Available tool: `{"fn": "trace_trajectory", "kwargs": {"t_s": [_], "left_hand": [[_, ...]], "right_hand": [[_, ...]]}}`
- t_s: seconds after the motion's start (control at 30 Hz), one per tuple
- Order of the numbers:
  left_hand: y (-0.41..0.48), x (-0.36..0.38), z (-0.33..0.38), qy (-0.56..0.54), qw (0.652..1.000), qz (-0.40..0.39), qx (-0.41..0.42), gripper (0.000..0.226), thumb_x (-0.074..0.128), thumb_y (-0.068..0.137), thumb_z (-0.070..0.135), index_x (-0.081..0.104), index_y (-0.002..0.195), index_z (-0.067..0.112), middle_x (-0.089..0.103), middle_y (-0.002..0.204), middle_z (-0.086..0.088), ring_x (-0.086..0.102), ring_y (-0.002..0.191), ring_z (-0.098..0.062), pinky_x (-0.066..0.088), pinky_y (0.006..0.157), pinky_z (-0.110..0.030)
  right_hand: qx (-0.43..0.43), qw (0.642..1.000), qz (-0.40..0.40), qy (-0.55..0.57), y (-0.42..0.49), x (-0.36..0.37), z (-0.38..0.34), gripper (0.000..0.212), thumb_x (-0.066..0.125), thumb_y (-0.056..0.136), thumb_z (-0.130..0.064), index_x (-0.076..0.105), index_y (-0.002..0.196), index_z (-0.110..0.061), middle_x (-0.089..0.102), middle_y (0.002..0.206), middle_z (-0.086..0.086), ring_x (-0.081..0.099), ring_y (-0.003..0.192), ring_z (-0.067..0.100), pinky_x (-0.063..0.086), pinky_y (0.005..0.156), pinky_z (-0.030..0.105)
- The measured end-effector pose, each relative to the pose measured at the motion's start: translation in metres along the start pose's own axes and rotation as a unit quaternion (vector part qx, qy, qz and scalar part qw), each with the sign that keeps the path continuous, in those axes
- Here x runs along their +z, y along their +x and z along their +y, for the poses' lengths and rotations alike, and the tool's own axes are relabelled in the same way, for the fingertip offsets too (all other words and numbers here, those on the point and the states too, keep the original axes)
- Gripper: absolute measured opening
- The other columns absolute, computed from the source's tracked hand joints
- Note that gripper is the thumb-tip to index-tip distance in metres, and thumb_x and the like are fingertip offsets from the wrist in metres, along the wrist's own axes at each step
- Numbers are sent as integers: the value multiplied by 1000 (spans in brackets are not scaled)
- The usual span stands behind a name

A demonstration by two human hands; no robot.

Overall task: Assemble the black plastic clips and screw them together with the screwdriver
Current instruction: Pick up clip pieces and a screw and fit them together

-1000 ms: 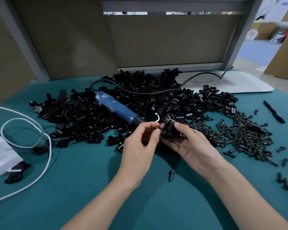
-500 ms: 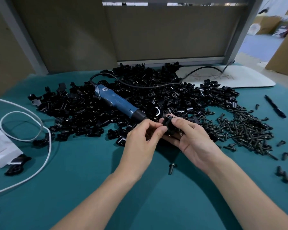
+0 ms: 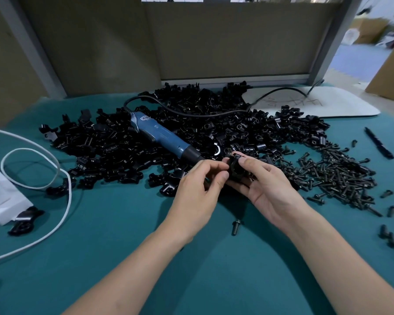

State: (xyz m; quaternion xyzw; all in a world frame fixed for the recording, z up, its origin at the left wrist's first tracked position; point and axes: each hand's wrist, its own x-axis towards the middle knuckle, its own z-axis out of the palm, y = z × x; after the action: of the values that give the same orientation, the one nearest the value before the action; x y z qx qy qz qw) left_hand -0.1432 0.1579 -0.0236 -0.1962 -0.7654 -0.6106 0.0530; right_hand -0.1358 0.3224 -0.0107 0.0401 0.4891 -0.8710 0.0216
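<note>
A black plastic clip (image 3: 236, 168) is held above the teal mat, just in front of the big clip pile (image 3: 191, 133). My right hand (image 3: 266, 187) grips it from the right with thumb on top. My left hand (image 3: 198, 189) pinches its left side with thumb and forefinger. The blue electric screwdriver (image 3: 162, 138) lies on the pile, its black tip pointing at my hands. A heap of black screws (image 3: 341, 178) lies to the right. One loose screw (image 3: 235, 226) rests on the mat below my hands.
A white cable (image 3: 62, 178) loops at the left beside a white bag (image 3: 2, 198) and a stray clip (image 3: 24, 220). A white board (image 3: 316, 103) sits at the back right, a black pen (image 3: 378, 143) at the far right. Grey frame posts and a panel stand behind.
Both hands have kept the clip between them and shifted little. The left fingers have closed further onto the clip's left side. The camera has tilted slightly.
</note>
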Motion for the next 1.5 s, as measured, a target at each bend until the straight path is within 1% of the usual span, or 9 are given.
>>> {"fn": "trace_trajectory", "kwargs": {"t_s": [0.1, 0.27, 0.43, 0.63, 0.83, 1.0, 1.13, 1.37, 1.5], "left_hand": [[0, 1, 2, -7, 1000, -2, 10, 18, 63, 99, 26, 63, 113, 36, 65, 108, 20, 61, 105, -3, 45, 82, -10], [0, 0, 0, 4, 1000, 15, -11, 4, 62, 99, 39, 63, 96, 37, 66, 90, 16, 60, 81, 0, 43, 70, -10], [0, 1, 1, 3, 1000, -12, 13, 16, 63, 98, 21, 63, 111, 32, 64, 109, 17, 60, 105, -2, 44, 84, -12], [1, 0, -1, 23, 1000, 11, -10, 5, 61, 99, 39, 64, 98, 35, 66, 95, 15, 60, 88, -3, 43, 74, -12], [0, 2, 1, -1, 1000, -12, 3, 20, 62, 99, 26, 60, 117, 34, 64, 111, 17, 59, 109, -1, 46, 85, -13], [1, 1, 0, 16, 1000, -5, -9, 3, 62, 100, 32, 64, 101, 31, 68, 97, 12, 60, 85, -2, 45, 75, -14], [0, 0, 1, 5, 1000, -11, 0, 12, 64, 98, 22, 63, 106, 32, 66, 106, 16, 58, 90, 2, 46, 79, -15], [0, 0, -3, 87, 996, 8, -13, 23, 54, 100, 51, 63, 91, 31, 63, 85, 17, 55, 78, 1, 38, 66, -9], [1, 1, -6, 92, 996, -2, 12, 11, 56, 102, 41, 63, 100, 32, 61, 99, 22, 57, 95, 2, 39, 74, -8]], "right_hand": [[2, 1000, 1, -1, 0, -1, 0, 42, 66, 92, -18, 64, 128, 4, 73, 121, 19, 71, 114, 29, 61, 85, 34], [2, 1000, 7, -6, 1, 0, 2, 35, 64, 95, -15, 66, 126, 1, 75, 117, 18, 73, 110, 27, 62, 83, 34], [0, 1000, 7, -10, 1, -2, 1, 32, 61, 98, -14, 66, 127, 1, 75, 117, 17, 73, 111, 26, 61, 83, 33], [-2, 1000, 3, -14, 1, -2, 2, 43, 68, 89, -20, 66, 127, 0, 75, 118, 17, 73, 111, 26, 61, 82, 32], [-3, 1000, 4, -13, 2, -2, 0, 46, 68, 87, -22, 65, 128, 0, 74, 119, 18, 73, 111, 26, 61, 81, 30], [-2, 1000, 3, -16, 2, -2, 2, 46, 67, 88, -20, 65, 129, 2, 75, 118, 18, 74, 108, 25, 61, 80, 31], [1, 1000, 1, -23, 3, -2, 1, 38, 62, 97, -16, 63, 131, 3, 74, 120, 18, 72, 112, 27, 61, 83, 31], [-5, 1000, 8, -21, 1, 1, 0, 49, 69, 83, -21, 66, 127, -1, 75, 116, 17, 74, 108, 25, 61, 81, 31], [-4, 1000, 11, -14, 2, -1, 0, 38, 64, 92, -15, 65, 127, 0, 75, 116, 17, 74, 107, 25, 61, 81, 31]]}}
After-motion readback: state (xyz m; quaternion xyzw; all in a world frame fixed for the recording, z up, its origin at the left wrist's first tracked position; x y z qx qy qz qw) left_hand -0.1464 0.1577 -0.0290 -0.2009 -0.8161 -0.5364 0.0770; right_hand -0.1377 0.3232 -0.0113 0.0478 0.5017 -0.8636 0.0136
